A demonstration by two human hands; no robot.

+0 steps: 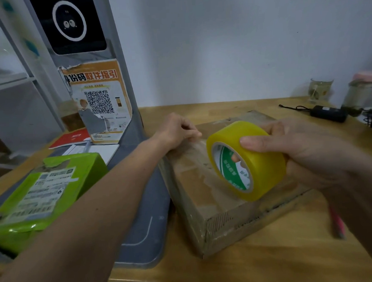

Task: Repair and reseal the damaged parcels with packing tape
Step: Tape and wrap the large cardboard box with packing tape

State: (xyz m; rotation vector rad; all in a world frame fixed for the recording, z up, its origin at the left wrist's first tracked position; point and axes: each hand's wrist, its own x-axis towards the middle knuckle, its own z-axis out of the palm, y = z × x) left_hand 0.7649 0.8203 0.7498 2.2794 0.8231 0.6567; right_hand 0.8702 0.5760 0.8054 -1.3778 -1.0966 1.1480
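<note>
Tape roll (247,159): yellow-tinted clear packing tape on a white core w/ green print. Held upright on edge just above the top of the cardboard parcel (213,195), right of centre. Right hand (306,147) grips it: thumb over the near side of the roll, fingers (237,158) passing into the core, clamped on the roll.

Cardboard parcel: brown box, lying flat on the wooden surface (262,264), centre-right. Top face shows old clear tape, scuffed patches & torn paper; near edges frayed, corrugation exposed at the near corner. A stretch of clear tape runs from the roll toward the far-left corner of the box.

Left hand (176,130): at the far-left corner of the box, fingers together, pinching the tape end against the top.

Green parcel (48,197): near left, wrapped in bright green film, white shipping label on top, film torn at the far edge.

Far right: two jars (320,89), contents unclear. Black adapter (328,113) w/ cable near them. Pink pen (337,221) on the surface, right of the box.
</note>
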